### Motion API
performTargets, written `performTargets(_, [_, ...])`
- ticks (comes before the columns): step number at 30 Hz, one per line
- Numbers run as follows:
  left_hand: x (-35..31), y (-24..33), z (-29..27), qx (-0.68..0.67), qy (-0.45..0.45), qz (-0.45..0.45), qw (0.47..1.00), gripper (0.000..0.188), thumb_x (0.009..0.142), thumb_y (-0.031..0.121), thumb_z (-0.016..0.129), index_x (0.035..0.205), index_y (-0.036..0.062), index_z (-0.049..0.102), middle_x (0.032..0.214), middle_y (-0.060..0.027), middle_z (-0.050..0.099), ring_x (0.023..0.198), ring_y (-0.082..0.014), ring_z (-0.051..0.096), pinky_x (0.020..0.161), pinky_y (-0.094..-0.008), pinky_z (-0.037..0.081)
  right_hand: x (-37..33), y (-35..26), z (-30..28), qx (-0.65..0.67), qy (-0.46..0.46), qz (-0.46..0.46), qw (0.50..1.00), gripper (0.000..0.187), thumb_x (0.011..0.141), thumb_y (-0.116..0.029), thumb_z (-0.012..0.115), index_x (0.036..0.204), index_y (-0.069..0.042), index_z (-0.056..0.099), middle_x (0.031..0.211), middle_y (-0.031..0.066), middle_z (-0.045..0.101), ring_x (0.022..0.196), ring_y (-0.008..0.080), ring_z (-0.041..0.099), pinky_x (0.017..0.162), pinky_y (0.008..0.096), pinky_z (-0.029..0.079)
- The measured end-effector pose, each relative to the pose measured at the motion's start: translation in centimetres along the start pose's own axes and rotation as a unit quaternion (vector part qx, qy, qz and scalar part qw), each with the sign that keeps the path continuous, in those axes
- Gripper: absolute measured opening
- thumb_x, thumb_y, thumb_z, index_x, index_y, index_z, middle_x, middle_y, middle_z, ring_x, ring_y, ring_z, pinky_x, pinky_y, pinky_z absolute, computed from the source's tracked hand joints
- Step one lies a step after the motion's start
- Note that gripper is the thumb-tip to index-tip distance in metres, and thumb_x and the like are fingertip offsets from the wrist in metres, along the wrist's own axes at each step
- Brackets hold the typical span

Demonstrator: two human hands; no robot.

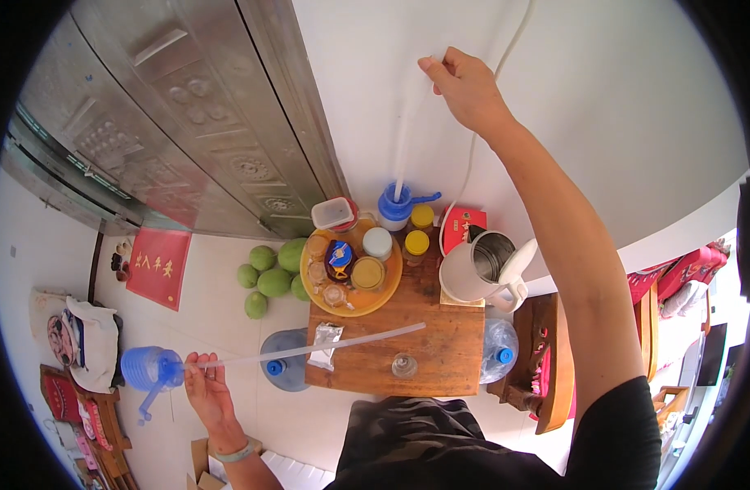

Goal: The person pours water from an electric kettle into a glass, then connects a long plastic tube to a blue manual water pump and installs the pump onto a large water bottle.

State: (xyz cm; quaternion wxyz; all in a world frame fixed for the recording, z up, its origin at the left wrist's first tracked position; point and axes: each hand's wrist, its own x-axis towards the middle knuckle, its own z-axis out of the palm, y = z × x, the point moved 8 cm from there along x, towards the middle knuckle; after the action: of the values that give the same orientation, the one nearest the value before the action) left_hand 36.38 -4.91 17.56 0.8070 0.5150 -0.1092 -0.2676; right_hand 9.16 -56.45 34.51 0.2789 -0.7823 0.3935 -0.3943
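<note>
In my left hand [209, 398], fingers closed, is a hand-operated water pump [150, 369] with a blue body and spout, lying sideways beyond the fingertips. Its clear plastic tube [334, 345] stretches to the right above the wooden table [375, 371]. My right hand [471, 90] is raised high against the white wall, thumb and fingers pinched around the upper end of a second whitish tube [402, 151]. That tube runs down into another blue-topped water pump [395, 204] at the table's back. The tube's upper stretch is faint against the wall.
An orange tray [316, 296] with jars stands on the table, beside yellow-lidded jars [416, 242] and a white kettle [465, 273]. A small glass [404, 365] and silver packet [325, 346] lie nearer. Large water bottles [284, 359] flank the table; green melons [274, 283] lie left.
</note>
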Motion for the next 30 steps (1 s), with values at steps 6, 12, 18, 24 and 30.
performTargets(6, [0.0, -0.3, -0.5, 0.004, -0.002, -0.001, 1.0, 0.032, 0.09, 0.02, 0.055, 0.117, 0.0033, 0.047, 0.103, -0.0076, 0.058, 0.1, -0.0197, 0.054, 0.088, -0.0301, 0.046, 0.4, -0.3, 0.6, -0.033, -0.001, -0.025, 0.999, 0.043, 0.085, -0.038, 0.053, 0.068, 0.0, 0.046, 0.06, 0.0119, 0.049, 0.056, 0.0215, 0.044, 0.057, 0.0348, 0.041])
performTargets(12, [0.2, -0.1, -0.2, 0.011, -0.014, 0.006, 1.0, 0.032, 0.089, 0.021, 0.055, 0.116, 0.0039, 0.049, 0.102, -0.007, 0.059, 0.099, -0.0189, 0.055, 0.087, -0.0286, 0.046, 0.4, -1.3, 0.6, -0.05, 0.004, -0.04, 0.998, 0.042, 0.086, -0.037, 0.052, 0.068, 0.001, 0.047, 0.062, 0.0136, 0.051, 0.057, 0.0245, 0.046, 0.058, 0.0362, 0.042])
performTargets(18, [0.6, -0.1, -0.5, 0.005, -0.012, 0.001, 1.0, 0.03, 0.09, 0.02, 0.055, 0.115, 0.0042, 0.05, 0.103, -0.0074, 0.059, 0.098, -0.0187, 0.056, 0.085, -0.0276, 0.047, 0.8, -2.7, 0.8, -0.099, -0.006, -0.071, 0.993, 0.04, 0.087, -0.036, 0.051, 0.071, 0.001, 0.05, 0.064, 0.0161, 0.054, 0.061, 0.0286, 0.051, 0.061, 0.0383, 0.043])
performTargets(24, [1.0, -0.4, -0.4, -0.003, -0.027, -0.003, 1.0, 0.031, 0.089, 0.02, 0.055, 0.115, 0.0043, 0.05, 0.103, -0.0073, 0.059, 0.099, -0.0188, 0.056, 0.085, -0.0279, 0.047, 1.2, -2.0, 1.1, -0.111, -0.005, -0.066, 0.992, 0.042, 0.087, -0.039, 0.052, 0.071, 0.0, 0.05, 0.063, 0.0118, 0.053, 0.06, 0.0228, 0.049, 0.059, 0.0348, 0.042])
performTargets(30, [1.2, -0.3, -1.5, -0.002, 0.018, 0.018, 1.0, 0.027, 0.09, 0.018, 0.054, 0.112, 0.0044, 0.051, 0.099, -0.0083, 0.063, 0.091, -0.0188, 0.061, 0.078, -0.0287, 0.052, 1.5, -2.1, 1.2, -0.135, -0.009, -0.065, 0.989, 0.043, 0.087, -0.041, 0.052, 0.071, -0.001, 0.051, 0.06, 0.0075, 0.051, 0.058, 0.0169, 0.047, 0.058, 0.0313, 0.042])
